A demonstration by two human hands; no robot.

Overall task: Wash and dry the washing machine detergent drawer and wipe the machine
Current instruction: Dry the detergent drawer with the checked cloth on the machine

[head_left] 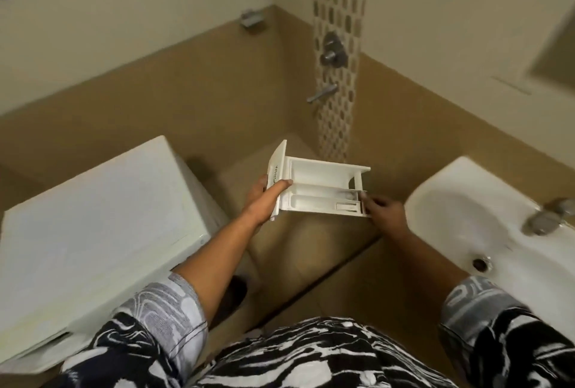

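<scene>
The white detergent drawer (320, 188) is held in the air in front of me, its compartments facing up and its front panel to the left. My left hand (264, 197) grips the front panel end, thumb laid over the top. My right hand (385, 207) holds the drawer's rear end with curled fingers. The white washing machine (93, 232) stands at the lower left, its flat top facing the camera.
A white wash basin (485, 232) with a chrome tap (547, 216) is at the right. On the mosaic strip of the far wall sit a shower mixer (333, 50) and a spout (322, 93). Beige floor tiles lie below the drawer.
</scene>
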